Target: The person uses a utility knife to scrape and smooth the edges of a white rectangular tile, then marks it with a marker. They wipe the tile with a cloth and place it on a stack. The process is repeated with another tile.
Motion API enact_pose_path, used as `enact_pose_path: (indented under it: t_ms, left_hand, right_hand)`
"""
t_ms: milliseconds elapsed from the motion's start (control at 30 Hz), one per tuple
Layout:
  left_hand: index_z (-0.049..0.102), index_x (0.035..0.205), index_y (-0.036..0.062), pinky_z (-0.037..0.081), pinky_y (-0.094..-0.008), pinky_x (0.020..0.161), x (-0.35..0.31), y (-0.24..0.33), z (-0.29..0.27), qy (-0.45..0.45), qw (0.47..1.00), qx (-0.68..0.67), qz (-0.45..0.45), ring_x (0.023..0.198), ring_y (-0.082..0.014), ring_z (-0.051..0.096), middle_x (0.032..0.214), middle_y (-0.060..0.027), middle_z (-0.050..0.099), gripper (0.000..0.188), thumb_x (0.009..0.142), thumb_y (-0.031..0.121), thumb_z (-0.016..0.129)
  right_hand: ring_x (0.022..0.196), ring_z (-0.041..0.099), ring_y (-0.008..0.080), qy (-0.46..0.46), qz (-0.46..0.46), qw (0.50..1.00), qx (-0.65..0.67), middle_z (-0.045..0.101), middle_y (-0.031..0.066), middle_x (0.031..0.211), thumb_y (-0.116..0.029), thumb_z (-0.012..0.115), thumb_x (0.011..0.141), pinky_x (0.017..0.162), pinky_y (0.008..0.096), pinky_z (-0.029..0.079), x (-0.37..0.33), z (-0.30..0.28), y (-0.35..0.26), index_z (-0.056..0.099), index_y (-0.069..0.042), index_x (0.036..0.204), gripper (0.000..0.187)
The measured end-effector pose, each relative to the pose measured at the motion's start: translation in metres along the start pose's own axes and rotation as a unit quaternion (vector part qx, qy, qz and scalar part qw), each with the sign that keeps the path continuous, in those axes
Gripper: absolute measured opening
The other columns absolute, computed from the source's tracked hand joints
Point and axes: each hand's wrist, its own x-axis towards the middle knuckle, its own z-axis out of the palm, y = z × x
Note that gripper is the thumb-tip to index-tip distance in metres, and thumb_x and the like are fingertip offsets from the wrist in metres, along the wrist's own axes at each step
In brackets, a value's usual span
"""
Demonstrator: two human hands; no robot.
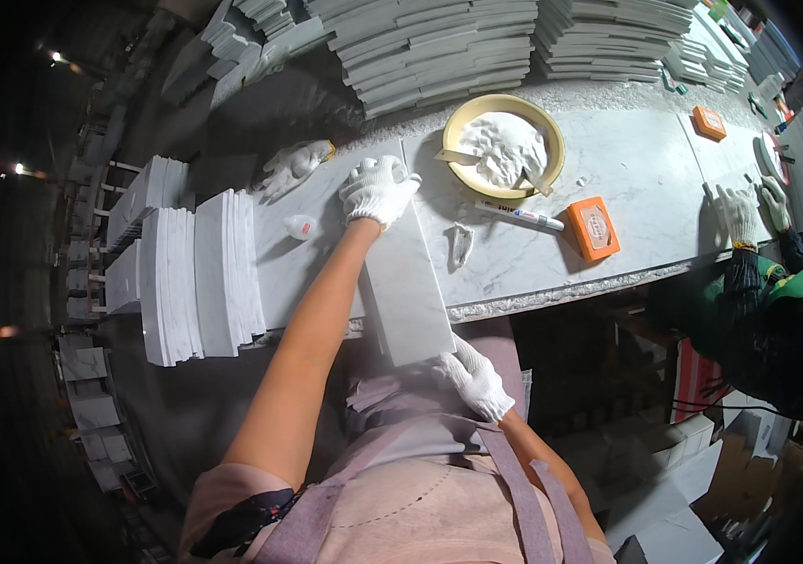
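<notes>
A long white marble tile [409, 291] slants across the near edge of the table, its near end jutting out over my lap. My left hand [378, 193], in a white knitted glove, grips the tile's far end with fingers bent over it. My right hand [476, 381], gloved alike, holds the tile's near right corner; some of its fingers are hidden beneath the tile. Beyond the tile stands a cream bowl [558, 155] of white powder or paste with scrapers in it. A paint marker [520, 215] and a crumpled white scrap [461, 245] lie to the tile's right.
An orange box [593, 229] stands right of the marker. A loose glove [294, 169] and a small white bottle [301, 227] lie left. Stacked tiles [225, 277] stand at the left; more stacks [439, 47] line the back. At right, a co-worker's gloved hands [738, 214] rest near the table.
</notes>
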Motion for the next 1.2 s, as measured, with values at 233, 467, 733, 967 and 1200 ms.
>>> enact_pose_path:
  t_ms: [233, 467, 733, 967, 1200]
  left_hand:
    - [0.067, 0.134, 0.0187, 0.046, -0.0474, 0.112, -0.022, 0.017, -0.001, -0.040, 0.998, -0.002, 0.058, 0.132, -0.0358, 0.056, 0.138, -0.0146, 0.063, 0.063, 0.086, 0.058, 0.069]
    - [0.051, 0.154, 0.0223, 0.022, -0.0594, 0.123, -0.070, -0.016, 0.026, 0.046, 0.985, 0.057, 0.159, 0.150, -0.0364, 0.037, 0.160, -0.0127, 0.048, 0.065, 0.099, 0.058, 0.054]
    - [0.054, 0.154, 0.0088, 0.018, -0.0574, 0.129, -0.228, -0.051, 0.011, -0.148, 0.851, -0.236, 0.444, 0.154, -0.0392, 0.038, 0.162, -0.0204, 0.046, 0.068, 0.108, 0.058, 0.046]
    - [0.052, 0.155, 0.0115, 0.024, -0.0549, 0.129, -0.236, -0.057, 0.012, -0.165, 0.704, -0.628, 0.289, 0.154, -0.0361, 0.038, 0.163, -0.0151, 0.047, 0.066, 0.107, 0.056, 0.050]
    - [0.060, 0.146, 0.0061, 0.026, -0.0551, 0.127, -0.166, -0.101, -0.003, 0.159, 0.913, -0.235, 0.294, 0.146, -0.0394, 0.044, 0.150, -0.0173, 0.056, 0.058, 0.102, 0.043, 0.062]
  right_hand:
    - [0.123, 0.066, 0.0272, -0.102, -0.025, 0.968, -0.227, 0.070, 0.0144, 0.134, -0.041, 0.063, 0.106, 0.107, 0.0365, 0.050, -0.013, -0.007, -0.011, 0.061, -0.014, 0.149, 0.050]
    - [0.119, 0.067, 0.0231, 0.006, -0.045, 0.983, -0.180, 0.072, 0.0132, 0.129, -0.028, 0.071, 0.103, 0.106, 0.0343, 0.052, -0.026, -0.015, 0.002, 0.068, -0.004, 0.138, 0.042]
    - [0.062, 0.052, 0.0133, 0.192, -0.077, 0.960, 0.186, 0.064, 0.0024, 0.076, -0.058, 0.057, 0.106, 0.059, 0.0272, 0.044, -0.019, -0.011, -0.027, 0.068, -0.005, 0.090, 0.056]
    - [0.120, 0.063, 0.0274, -0.030, -0.030, 0.895, 0.443, 0.064, 0.0117, 0.130, -0.036, 0.056, 0.110, 0.107, 0.0457, 0.049, 0.031, 0.092, -0.059, 0.056, -0.001, 0.140, 0.047]
    - [0.124, 0.065, 0.0249, -0.025, -0.077, 0.995, -0.051, 0.060, 0.0162, 0.148, -0.028, 0.060, 0.109, 0.106, 0.0390, 0.051, 0.013, 0.082, -0.089, 0.042, 0.001, 0.158, 0.060]
